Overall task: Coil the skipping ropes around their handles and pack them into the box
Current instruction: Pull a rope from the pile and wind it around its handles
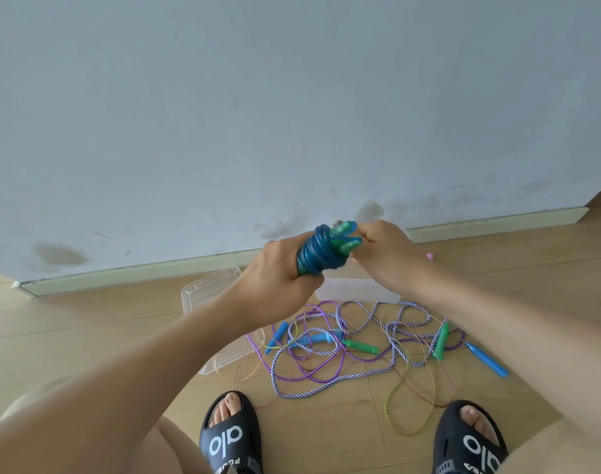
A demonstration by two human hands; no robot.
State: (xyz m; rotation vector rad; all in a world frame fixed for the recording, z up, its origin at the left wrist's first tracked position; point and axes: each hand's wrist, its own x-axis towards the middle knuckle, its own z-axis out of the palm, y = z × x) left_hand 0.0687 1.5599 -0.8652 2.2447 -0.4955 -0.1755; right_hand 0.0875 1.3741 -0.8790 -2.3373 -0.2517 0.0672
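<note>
My left hand [278, 271] grips the lower end of a pair of green handles with a blue rope [317, 251] coiled tightly round them. My right hand [386, 254] pinches the bundle's upper end, where the green handle tips [347, 239] stick out. Both hands are raised in front of the wall. On the floor below lies a tangle of loose ropes [357, 340]: a purple-and-white braided one, a thin purple one and a thin yellow one, with blue handles [487, 359] and green handles [360, 347]. The clear plastic box [357, 289] stands behind the tangle, partly hidden by my hands.
A clear lid [206, 289] lies on the wooden floor left of the box, under my left forearm. The white wall and its skirting board run close behind. My feet in black slippers [230, 436] stand at the near edge. A small pink item [430, 256] lies by the skirting.
</note>
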